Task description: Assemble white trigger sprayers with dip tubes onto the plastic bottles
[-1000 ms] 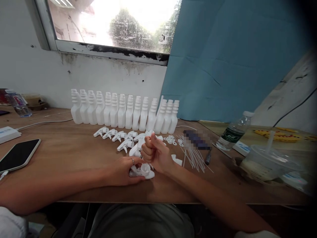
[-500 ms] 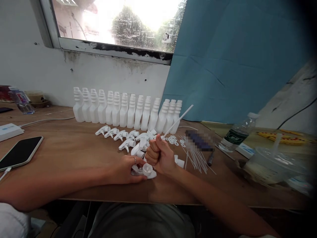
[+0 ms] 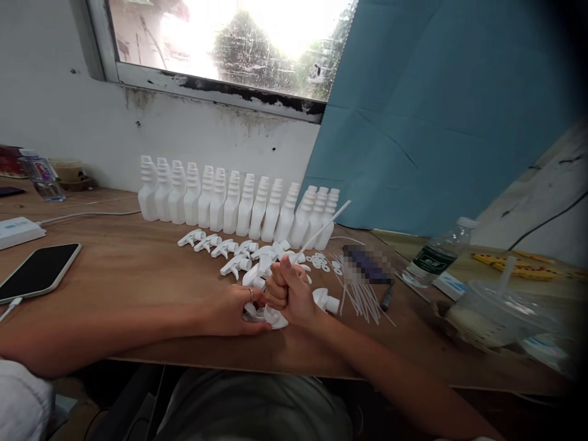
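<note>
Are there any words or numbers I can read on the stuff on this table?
None can be read.
Water bottle: its dark green label has white marks, too small and blurred.
Small bottle at far left: coloured label, blurred.
White power strip: a blue mark, unreadable.
Dark pack: blurred out.
White spray bottles: no print visible.

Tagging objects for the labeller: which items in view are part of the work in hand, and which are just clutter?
In use: left hand on trigger sprayer head; right hand gripping dip tube; loose sprayer heads; spare tubes; white bottles.

Clutter: phone; water bottle; plastic cup.
</note>
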